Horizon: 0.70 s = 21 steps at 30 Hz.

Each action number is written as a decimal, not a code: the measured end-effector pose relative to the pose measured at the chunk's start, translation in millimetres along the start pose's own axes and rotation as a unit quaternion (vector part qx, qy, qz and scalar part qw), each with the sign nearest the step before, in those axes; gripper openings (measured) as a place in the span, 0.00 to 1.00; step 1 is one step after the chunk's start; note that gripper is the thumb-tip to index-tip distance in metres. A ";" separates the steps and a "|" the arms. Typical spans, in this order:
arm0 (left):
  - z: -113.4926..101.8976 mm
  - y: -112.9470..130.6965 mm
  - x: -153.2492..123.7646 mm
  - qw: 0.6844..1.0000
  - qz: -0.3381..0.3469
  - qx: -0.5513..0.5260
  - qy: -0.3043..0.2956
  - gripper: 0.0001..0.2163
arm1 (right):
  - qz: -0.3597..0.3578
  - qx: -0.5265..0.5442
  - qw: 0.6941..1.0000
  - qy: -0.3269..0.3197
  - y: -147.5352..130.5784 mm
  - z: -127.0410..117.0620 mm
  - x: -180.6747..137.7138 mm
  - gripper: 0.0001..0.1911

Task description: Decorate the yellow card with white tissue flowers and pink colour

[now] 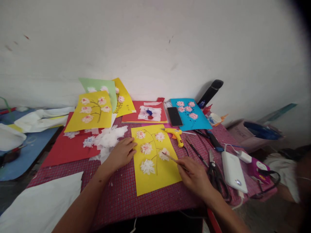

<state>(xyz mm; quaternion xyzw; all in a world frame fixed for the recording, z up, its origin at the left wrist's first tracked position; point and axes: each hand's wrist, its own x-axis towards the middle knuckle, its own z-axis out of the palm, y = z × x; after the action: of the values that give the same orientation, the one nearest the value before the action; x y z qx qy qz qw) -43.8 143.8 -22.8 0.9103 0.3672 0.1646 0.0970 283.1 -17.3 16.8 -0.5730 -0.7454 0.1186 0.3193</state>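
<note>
A yellow sheet (145, 186) lies in front of me with white tissue flowers on a drawn branch. Most of its flowers have red or pink dabs; the lowest flower (147, 166) is plain white. My right hand (194, 176) is closed around a thin paintbrush (173, 158), whose tip touches the right-hand flower (164, 154). Lying flat, with its fingers slightly bent, my left hand (122, 152) touches the sheet's left edge and holds nothing. Beside that hand are loose crumpled white tissues (110, 137). Blue and red paint blots mark a tissue pad (149, 113) beyond the sheet.
A yellow glue gun (175, 133), a phone (174, 116), black scissors (216, 176) and a white power bank (234, 171) lie to the right. Finished flower sheets stand at the back, including a blue one (191, 116). A paper cup (214, 119) sits near the right edge. A person is partly visible at far right.
</note>
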 end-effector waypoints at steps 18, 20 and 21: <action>-0.7 1.0 0.5 1.000 -0.002 -0.016 0.013 0.11 | 0.014 -0.018 0.999 0.036 8.9 0.4 6.8 0.09; -1.4 1.5 0.5 1.000 -0.002 -0.021 0.016 0.11 | 0.016 -0.015 0.999 0.032 8.9 0.0 6.2 0.09; -1.8 1.8 0.6 1.000 -0.003 -0.022 0.017 0.11 | 0.017 -0.013 0.999 0.037 8.7 -0.3 5.8 0.09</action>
<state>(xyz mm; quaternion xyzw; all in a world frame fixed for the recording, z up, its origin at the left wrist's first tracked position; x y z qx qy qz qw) -43.0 143.0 -20.5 0.9041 0.3675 0.1878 0.1108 289.2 -9.2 14.3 -0.5936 -0.7248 0.0933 0.3370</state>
